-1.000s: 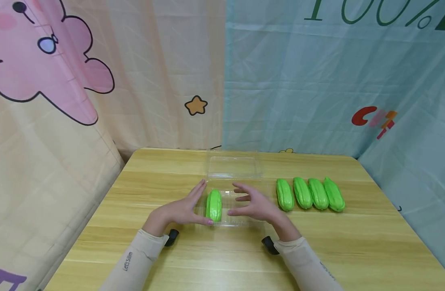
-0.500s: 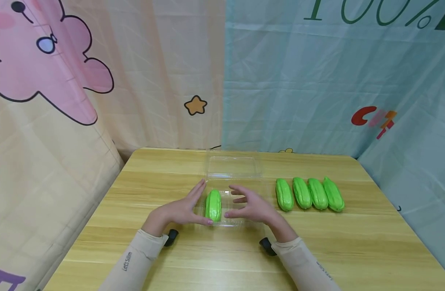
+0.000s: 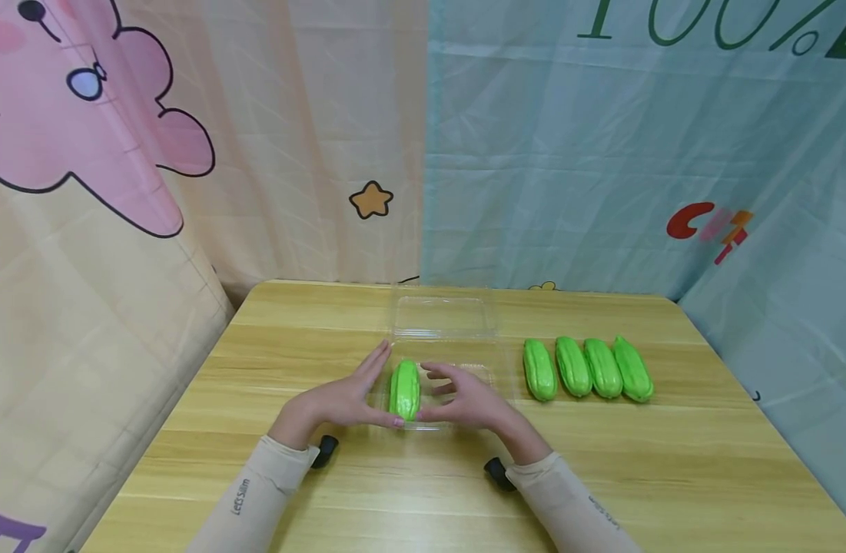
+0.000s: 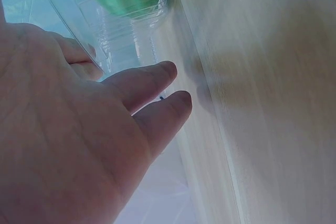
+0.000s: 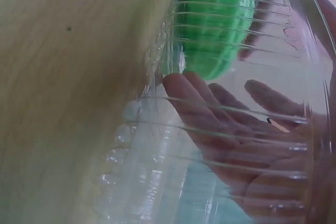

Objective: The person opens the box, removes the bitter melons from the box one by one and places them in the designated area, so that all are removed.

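Both grips are spread with straight fingers: the left hand [image 3: 346, 399] rests against the 9 o'clock wall of a clear plastic box [image 3: 495, 378], and the right hand [image 3: 464, 401] reaches in beside the green toy gourd [image 3: 405, 389] lying inside. The step looks like settling that gourd. Four more gourds [image 3: 587, 369] wait at 3 o'clock on the wooden surface [image 3: 671, 461], which the next move would likely call for.

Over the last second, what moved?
Only the right hand: it slid left over the clear tray toward the green gourd, fingers spread, gripping nothing. The left hand stayed flat against the tray's left side. The gourd in the tray and the four gourds at right did not move.
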Demonstrator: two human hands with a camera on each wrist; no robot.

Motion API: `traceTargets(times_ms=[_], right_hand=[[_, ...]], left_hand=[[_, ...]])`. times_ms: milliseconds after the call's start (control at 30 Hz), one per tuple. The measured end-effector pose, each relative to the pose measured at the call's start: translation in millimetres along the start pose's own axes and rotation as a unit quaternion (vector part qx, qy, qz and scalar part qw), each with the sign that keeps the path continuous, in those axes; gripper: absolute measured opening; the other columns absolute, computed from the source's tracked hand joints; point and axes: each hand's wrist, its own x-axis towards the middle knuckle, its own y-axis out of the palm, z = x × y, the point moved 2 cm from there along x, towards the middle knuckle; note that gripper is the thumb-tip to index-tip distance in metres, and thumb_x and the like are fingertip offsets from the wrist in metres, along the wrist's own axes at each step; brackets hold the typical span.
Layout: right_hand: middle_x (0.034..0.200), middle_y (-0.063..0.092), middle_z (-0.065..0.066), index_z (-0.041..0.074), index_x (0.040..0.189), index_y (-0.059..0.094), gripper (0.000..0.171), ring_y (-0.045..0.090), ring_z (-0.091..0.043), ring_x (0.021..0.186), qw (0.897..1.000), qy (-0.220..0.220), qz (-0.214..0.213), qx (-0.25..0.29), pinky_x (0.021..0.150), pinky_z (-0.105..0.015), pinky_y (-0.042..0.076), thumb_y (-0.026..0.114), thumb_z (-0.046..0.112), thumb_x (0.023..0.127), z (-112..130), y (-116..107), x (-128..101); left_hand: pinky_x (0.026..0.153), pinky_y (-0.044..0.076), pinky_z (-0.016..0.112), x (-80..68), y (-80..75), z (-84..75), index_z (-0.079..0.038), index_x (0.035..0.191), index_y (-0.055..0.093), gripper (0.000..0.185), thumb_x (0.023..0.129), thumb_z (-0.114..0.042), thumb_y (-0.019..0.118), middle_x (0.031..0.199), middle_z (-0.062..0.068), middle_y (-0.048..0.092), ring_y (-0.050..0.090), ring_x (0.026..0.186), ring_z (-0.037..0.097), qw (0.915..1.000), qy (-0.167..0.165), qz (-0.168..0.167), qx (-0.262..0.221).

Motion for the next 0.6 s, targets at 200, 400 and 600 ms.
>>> traceTargets(times_ms=[200,400,600], right_hand=[[0.149,0.047,-0.019,0.008,0.154,0.041,0.084,0.055,-0.040,0.126,1.000,-0.005,0.020,0.004,0.096,-0.047,0.052,0.084,0.030,0.085,1,7,6],[0.150,0.046,-0.019,0.012,0.154,0.042,0.082,0.056,-0.039,0.124,1.000,-0.006,0.026,0.001,0.096,-0.045,0.052,0.084,0.027,0.085,3,10,12],[0.147,0.046,-0.025,0.013,0.155,0.042,0.082,0.058,-0.040,0.121,0.999,-0.015,0.034,0.008,0.095,-0.045,0.053,0.084,0.022,0.085,4,12,17]], left_hand=[[0.118,0.020,0.054,-1.7,-0.8,0.3,-0.014,0.161,-0.013,0.130,0.080,-0.058,0.079,0.166,0.006,-0.019,-0.004,0.151,0.031,1.0000,0.004,-0.003,-0.006],[0.118,0.020,0.054,-2.3,-1.3,-0.4,-0.017,0.161,-0.013,0.129,0.081,-0.059,0.078,0.166,0.004,-0.020,-0.005,0.151,0.031,1.0000,0.002,-0.001,-0.004],[0.118,0.019,0.053,-3.1,-1.2,-1.4,-0.015,0.161,-0.013,0.128,0.081,-0.059,0.078,0.166,0.003,-0.021,-0.005,0.151,0.029,1.0000,0.000,0.003,-0.006]])
